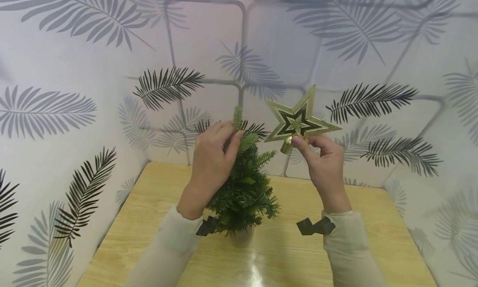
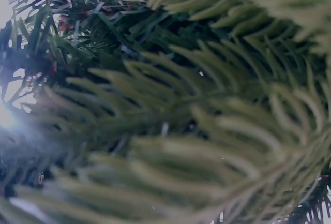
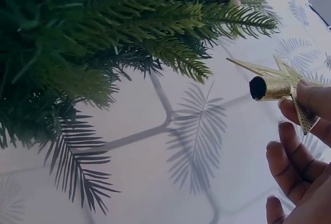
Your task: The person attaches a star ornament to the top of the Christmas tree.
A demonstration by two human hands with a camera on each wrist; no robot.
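A small artificial Christmas tree (image 1: 244, 191) stands upright in a pale pot (image 1: 242, 237). At its top, my left hand (image 1: 213, 158) pinches the uppermost sprig (image 1: 237, 116) between thumb and fingers. Green needles fill the left wrist view, with a lighter branch (image 2: 207, 198) across its lower part. To the right of the tree, my right hand (image 1: 326, 162) grips a gold star tree topper (image 1: 298, 116) by its base, thumb in front. The topper's hollow socket (image 3: 264, 88) faces the tree branches in the right wrist view, apart from them.
The tree stands on a light wooden table (image 1: 149, 245). Close behind and at both sides rise walls (image 1: 93, 141) covered in a feather-leaf pattern. Black straps (image 1: 315, 226) hang at both sleeve cuffs.
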